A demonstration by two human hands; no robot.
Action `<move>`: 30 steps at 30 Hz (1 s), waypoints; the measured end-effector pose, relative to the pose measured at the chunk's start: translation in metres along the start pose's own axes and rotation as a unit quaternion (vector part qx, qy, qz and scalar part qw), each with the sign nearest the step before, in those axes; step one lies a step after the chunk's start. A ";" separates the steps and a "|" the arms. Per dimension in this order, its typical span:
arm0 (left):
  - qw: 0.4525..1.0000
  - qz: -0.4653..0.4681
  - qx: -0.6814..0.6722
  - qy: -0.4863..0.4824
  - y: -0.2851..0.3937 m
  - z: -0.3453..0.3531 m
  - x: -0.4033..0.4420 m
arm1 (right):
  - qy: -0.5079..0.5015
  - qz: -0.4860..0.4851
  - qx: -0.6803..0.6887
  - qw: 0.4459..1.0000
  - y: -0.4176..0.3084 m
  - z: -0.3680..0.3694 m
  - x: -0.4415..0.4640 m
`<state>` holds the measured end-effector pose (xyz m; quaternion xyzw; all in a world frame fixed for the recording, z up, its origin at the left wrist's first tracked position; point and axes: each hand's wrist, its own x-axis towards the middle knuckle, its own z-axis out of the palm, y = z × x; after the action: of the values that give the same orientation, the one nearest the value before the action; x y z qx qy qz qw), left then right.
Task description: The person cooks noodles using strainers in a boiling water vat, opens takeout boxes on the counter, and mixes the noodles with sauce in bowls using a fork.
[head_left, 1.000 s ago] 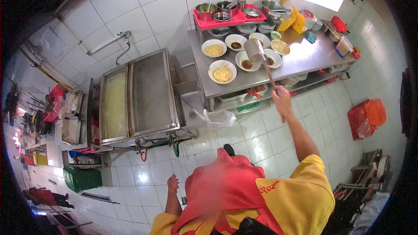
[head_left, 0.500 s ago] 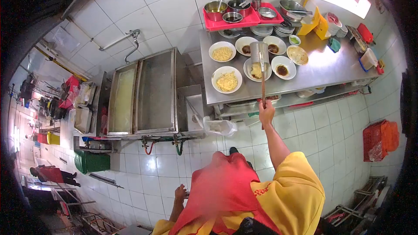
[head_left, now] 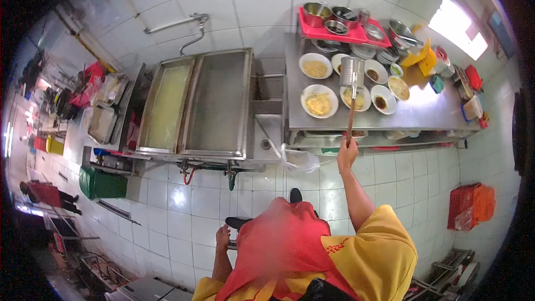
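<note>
My right hand [head_left: 348, 155] grips the long wooden handle of a cylindrical metal noodle strainer [head_left: 352, 69]. The strainer is above the far side of a white bowl [head_left: 360, 104] with pale noodles in it, partly covering the bowls behind. To the left, two bowls of noodles [head_left: 319, 102] [head_left: 314, 68] stand one behind the other. Bowls with dark sauce [head_left: 380, 102] [head_left: 375, 72] are at the right. Low beside the red apron, my left hand [head_left: 223, 237] has curled fingers; a short greyish bar shows by it, too small to identify.
A steel table [head_left: 434, 114] carries the bowls and a red tray [head_left: 348, 34] of metal pots. Left of it stand a two-basin steel cooker [head_left: 218, 106] and a sink with a plastic bag [head_left: 301, 159]. A red crate [head_left: 462, 206] is at right; another person [head_left: 50, 194] is far left.
The view has swung left and the body has stepped, so table and bowls appear farther right. The strainer stays in my right hand and sits farther back over its bowl, exposing more noodles.
</note>
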<state>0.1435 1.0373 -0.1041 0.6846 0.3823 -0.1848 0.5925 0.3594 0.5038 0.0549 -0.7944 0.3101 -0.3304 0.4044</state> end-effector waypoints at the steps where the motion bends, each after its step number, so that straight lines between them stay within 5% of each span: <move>1: 1.000 -0.002 -0.006 0.000 -0.004 -0.010 0.003 | -0.010 0.008 0.003 1.000 -0.013 0.008 -0.017; 6: 0.996 -0.080 -0.018 -0.026 -0.048 -0.093 0.027 | -0.133 -0.047 0.082 0.987 -0.162 0.058 -0.104; 8: 0.993 -0.107 -0.029 -0.033 -0.059 -0.133 0.026 | -0.317 0.009 0.243 0.917 -0.224 0.084 -0.154; 12: 0.986 -0.142 -0.041 0.071 -0.065 -0.216 0.018 | -0.443 -0.105 0.060 0.888 -0.271 0.144 -0.278; 14: 0.987 -0.106 -0.010 0.121 -0.072 -0.257 0.032 | -0.487 -0.131 0.108 0.857 -0.270 0.171 -0.346; 16: 0.984 -0.082 -0.067 0.146 -0.093 -0.289 0.054 | -0.592 -0.013 0.083 0.802 -0.281 0.183 -0.401; 18: 0.973 -0.069 -0.118 0.188 -0.080 -0.310 0.049 | -0.645 -0.043 0.093 0.757 -0.288 0.203 -0.441; 24: 0.939 -0.039 -0.193 0.282 -0.041 -0.358 0.046 | -0.712 -0.050 0.142 0.685 -0.371 0.348 -0.498; 28: 0.928 -0.095 -0.179 0.312 -0.107 -0.383 0.061 | -0.659 -0.127 0.260 0.694 -0.508 0.478 -0.519; 30: 0.872 -0.137 -0.264 0.388 -0.119 -0.373 0.046 | -0.663 -0.115 0.296 0.679 -0.567 0.567 -0.528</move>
<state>0.0103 1.4075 -0.1304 0.4603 0.7062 0.1239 0.5235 0.6158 1.4259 0.1327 -0.6741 -0.2465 0.1640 0.6767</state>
